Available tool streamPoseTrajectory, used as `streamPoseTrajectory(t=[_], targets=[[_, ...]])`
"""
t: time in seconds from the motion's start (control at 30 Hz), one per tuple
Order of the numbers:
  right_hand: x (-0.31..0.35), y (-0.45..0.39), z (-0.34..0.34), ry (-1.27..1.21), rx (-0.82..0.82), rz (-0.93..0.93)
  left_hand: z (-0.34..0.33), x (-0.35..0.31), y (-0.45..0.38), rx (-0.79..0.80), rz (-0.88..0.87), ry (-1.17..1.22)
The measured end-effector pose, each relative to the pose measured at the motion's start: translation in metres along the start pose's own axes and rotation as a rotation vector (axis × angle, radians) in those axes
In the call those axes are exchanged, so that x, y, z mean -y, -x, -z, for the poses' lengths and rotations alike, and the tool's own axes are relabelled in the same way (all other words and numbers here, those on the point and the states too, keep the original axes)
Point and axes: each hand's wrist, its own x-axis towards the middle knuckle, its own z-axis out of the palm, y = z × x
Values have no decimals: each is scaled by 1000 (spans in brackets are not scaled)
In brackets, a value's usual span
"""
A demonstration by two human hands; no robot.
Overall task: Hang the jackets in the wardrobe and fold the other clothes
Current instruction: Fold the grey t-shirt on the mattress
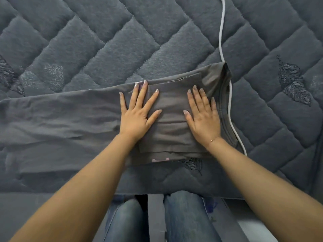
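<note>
A grey T-shirt point(70, 119) lies flat across the bed, its length running to the left and its collar at the right end. The sleeve part is folded in over the body near the collar. My left hand point(138, 112) presses flat on the shirt with fingers spread, just left of the folded part. My right hand point(202, 116) presses flat on the fold near the collar, fingers straight. Neither hand grips the cloth.
The shirt lies on a dark grey quilted bedcover point(122, 41). A white cable point(221, 32) runs from the top down past the collar along the shirt's right edge. The bed's front edge is by my knees point(157, 215).
</note>
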Motion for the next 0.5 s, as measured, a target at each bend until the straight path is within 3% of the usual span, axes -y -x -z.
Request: streamPoseTrajectory(t=[0.17,0.27,0.33,0.4,0.5], targets=[[-24,13,10,-102,-1,-51,11,-13,0,51,38,-25],[-22,40,31,-371,-189,-123,36,-37,-1,-28,41,46],[-21,75,42,-494,-374,-276,53,-61,-9,-101,-65,149],[-22,112,47,-574,-481,-448,63,-91,-23,-72,-210,231],[-34,149,41,-647,-433,-569,61,-135,-34,113,-503,172]])
